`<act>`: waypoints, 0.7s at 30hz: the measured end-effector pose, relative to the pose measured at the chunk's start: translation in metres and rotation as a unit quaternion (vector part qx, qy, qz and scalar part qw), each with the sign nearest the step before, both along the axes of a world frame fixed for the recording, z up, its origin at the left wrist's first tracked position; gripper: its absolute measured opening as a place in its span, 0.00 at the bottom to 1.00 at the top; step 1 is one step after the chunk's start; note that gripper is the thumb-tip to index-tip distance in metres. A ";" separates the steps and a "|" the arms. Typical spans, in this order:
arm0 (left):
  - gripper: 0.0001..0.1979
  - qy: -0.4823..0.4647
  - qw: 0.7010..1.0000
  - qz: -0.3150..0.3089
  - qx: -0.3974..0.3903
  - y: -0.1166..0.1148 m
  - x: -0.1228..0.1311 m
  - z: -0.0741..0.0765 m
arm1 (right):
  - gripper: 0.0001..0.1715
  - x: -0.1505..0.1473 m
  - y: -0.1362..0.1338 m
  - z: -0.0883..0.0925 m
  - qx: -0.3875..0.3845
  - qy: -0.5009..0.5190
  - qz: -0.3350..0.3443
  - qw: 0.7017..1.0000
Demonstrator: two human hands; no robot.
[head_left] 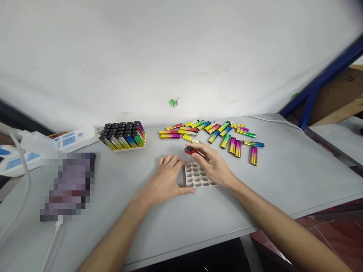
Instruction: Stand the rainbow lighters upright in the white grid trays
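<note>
A small white tray (197, 179) with rows of slots lies on the table in front of me; the slots in view hold nothing, and its right part is hidden. My left hand (167, 179) spans the tray's left side, index fingertip at the back corner and thumb along the front edge. Over the tray's back part, my right hand (214, 164) is closed on a lighter (189, 149) with a black top and a red body. Its lower end is hidden by the fingers. Loose shiny lighters (188, 131) in yellow, red, green, blue and purple lie behind and to the right.
A second tray (129, 149) filled with black-topped lighters stands at the back left by the wall. Power strips (70, 139), a blurred-out phone-like object (69, 187) and a white cable (53, 241) are at the left. A blue metal frame (309, 104) and cardboard boxes (337, 96) are at the right.
</note>
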State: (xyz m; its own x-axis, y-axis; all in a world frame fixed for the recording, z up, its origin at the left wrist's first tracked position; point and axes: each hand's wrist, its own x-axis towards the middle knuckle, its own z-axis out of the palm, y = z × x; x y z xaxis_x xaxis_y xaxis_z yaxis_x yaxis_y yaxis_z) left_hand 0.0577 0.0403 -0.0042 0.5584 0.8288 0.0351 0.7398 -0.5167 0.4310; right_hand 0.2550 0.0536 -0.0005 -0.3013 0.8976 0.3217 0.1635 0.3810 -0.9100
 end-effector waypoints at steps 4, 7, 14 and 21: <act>0.34 0.006 1.000 0.000 -0.004 0.000 0.000 -0.001 | 0.14 0.000 0.000 -0.004 0.017 -0.038 -0.016 0.999; 0.33 0.008 1.000 0.000 -0.006 0.000 0.000 -0.001 | 0.14 -0.001 0.001 -0.007 0.018 -0.057 -0.015 0.998; 0.32 0.013 1.000 0.004 -0.007 -0.001 0.000 0.001 | 0.13 0.002 -0.003 -0.005 0.033 -0.092 -0.008 0.995; 0.31 -0.002 1.000 0.005 -0.001 -0.001 -0.001 0.002 | 0.18 0.005 0.000 -0.005 0.089 -0.127 -0.038 0.987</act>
State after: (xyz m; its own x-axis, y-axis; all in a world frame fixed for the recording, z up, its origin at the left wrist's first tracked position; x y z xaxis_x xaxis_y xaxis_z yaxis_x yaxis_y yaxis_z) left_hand 0.0569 0.0398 -0.0019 0.5506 0.8340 0.0356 0.7425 -0.5088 0.4356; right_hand 0.2601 0.0533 -0.0059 -0.3258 0.8575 0.3981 0.4132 0.5079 -0.7559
